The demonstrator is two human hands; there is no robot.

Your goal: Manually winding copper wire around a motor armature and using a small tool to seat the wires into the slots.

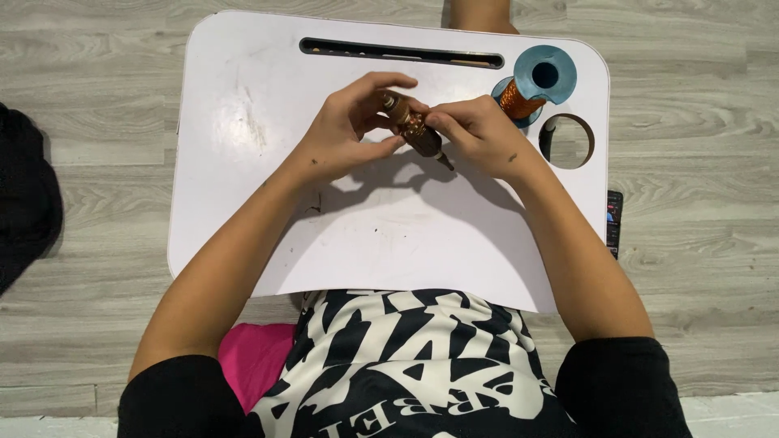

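Above a white lap tray [243, 162], my left hand [345, 130] and my right hand [479, 134] meet around a small brown cylindrical part [415, 127] wound with copper wire, a dark pin sticking out at its lower end. Left fingers pinch its upper end, and the right thumb and fingers press its side. A blue spool of copper wire [531, 85] lies on the tray just right of my right hand.
The tray has a long slot [402, 53] along its far edge and a round cup hole [568, 140] at the right. Grey wood floor surrounds it. A dark cloth [24, 203] lies at the left, and a phone edge [614, 221] shows at the right.
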